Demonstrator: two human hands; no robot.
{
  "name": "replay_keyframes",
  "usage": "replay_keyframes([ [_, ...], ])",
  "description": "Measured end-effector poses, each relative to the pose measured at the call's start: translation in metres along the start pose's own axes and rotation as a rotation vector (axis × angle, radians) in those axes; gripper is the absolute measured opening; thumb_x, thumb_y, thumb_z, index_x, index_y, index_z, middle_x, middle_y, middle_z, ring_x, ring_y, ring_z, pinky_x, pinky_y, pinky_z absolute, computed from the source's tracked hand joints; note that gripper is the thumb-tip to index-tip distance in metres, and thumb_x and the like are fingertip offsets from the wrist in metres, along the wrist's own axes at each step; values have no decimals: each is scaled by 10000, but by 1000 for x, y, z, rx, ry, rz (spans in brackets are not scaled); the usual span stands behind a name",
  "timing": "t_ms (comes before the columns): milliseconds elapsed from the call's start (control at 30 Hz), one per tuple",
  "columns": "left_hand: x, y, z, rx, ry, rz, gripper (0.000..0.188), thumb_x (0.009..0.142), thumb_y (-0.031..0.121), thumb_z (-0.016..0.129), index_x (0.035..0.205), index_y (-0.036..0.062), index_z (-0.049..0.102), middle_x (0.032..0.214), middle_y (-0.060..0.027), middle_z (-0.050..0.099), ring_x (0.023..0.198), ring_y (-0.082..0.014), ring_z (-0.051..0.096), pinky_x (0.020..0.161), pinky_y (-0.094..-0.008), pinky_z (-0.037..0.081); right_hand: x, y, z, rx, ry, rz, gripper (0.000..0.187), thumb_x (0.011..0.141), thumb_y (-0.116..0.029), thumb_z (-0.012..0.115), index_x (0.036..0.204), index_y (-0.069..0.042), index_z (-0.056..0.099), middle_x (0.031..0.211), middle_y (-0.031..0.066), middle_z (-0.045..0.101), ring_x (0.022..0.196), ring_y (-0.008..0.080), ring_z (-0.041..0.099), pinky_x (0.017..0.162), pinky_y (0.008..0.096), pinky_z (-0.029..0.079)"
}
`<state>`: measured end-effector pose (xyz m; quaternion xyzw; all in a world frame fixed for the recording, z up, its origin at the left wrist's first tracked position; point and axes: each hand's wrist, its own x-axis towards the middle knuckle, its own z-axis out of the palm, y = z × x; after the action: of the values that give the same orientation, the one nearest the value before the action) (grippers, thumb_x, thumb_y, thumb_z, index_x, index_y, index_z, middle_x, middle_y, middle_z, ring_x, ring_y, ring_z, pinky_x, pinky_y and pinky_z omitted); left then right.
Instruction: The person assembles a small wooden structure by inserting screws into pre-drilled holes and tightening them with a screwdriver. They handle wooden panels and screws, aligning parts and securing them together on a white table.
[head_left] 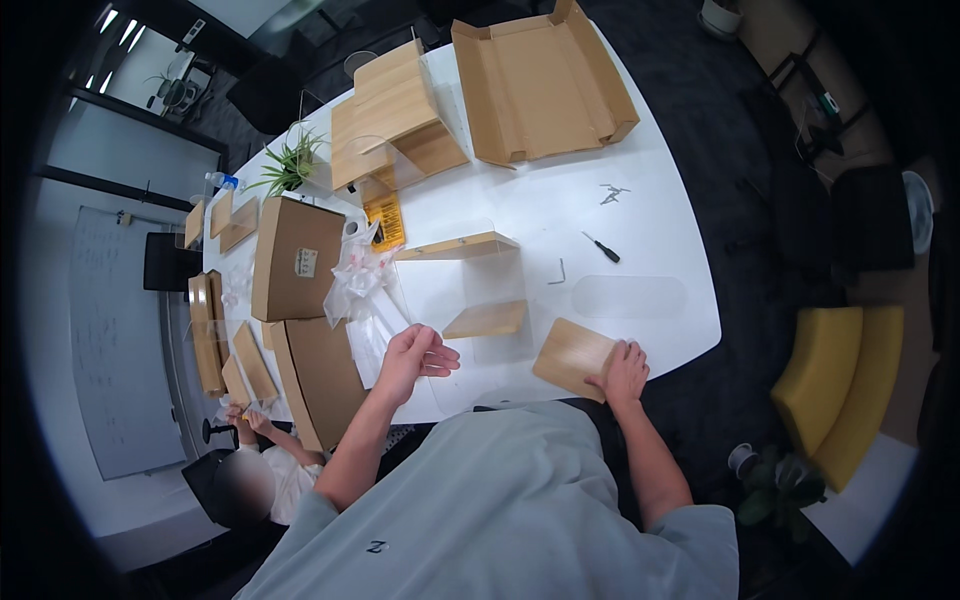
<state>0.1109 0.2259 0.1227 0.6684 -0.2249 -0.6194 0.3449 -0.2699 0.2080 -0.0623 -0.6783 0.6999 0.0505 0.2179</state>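
Board [570, 355], wooden: is showing right of lower centre, at the near edge of the table [660, 225]. Right hand [625, 374]: is gripping its right end. Left hand [412, 362]: is curling loosely, empty, left of centre.

Landmark: rounded wooden board [565, 352], flat on a white table [660, 335].
- Right hand [626, 372]: on the board's right edge.
- Left hand [408, 362]: left of the board, fingers loosely curled.
- Wood-and-clear-panel assembly [486, 320]: beside the board, to its left and beyond.
- Hex key [562, 272], L-shaped: beyond the board.
- Screwdriver [606, 252], black-handled: beyond the board, slightly right.
- Metal screws [613, 193], loose cluster: farther beyond the board.
- Open cardboard box [545, 90]: well beyond the board.
- Yellow seat [825, 375]: well right of the board.
- Seated co-worker [290, 470]: well left of the board.
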Motion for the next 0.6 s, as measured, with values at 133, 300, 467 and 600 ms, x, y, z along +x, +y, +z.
replay_keyframes([
  [133, 0, 9, -2, -29, 14, 5, 322, 1115, 342, 432, 986, 79, 567, 892, -152, 747, 789, -243, 755, 660, -330, 618, 0, -28, -4, 84, 102, -276, 897, 686, -355, 923, 1386, -26, 469, 1374, 192, 488, 1281, 378, 494, 1030, 474, 457],
  [300, 0, 7, -3, -40, 9, 16, 315, 1112, 339, 439, 985, 80, 564, 877, -149, 743, 773, -237, 755, 626, -313, 614, 24, -117, -50, 478, 23, -479, 609, 813, -251, 823, 1335, -77, 560, 1274, 138, 557, 1128, 323, 610, 919, 428, 531],
  [467, -6, 18, 1, -41, 7, 29, 312, 1104, 350, 457, 980, 83, 561, 862, -138, 743, 740, -222, 755, 601, -299, 609, 51, -151, -48, 383, 75, -670, 342, 869, -276, 765, 1169, -137, 682, 989, 72, 650, 952, 284, 667, 770, 437, 557],
  [600, -9, 20, 0, -45, -5, 43, 307, 1098, 354, 469, 975, 87, 560, 852, -134, 743, 726, -217, 755, 584, -293, 604, 57, -160, -46, 541, 47, -500, 257, 910, -303, 722, 1086, -117, 699, 917, 87, 658, 862, 295, 676, 742, 441, 553],
])
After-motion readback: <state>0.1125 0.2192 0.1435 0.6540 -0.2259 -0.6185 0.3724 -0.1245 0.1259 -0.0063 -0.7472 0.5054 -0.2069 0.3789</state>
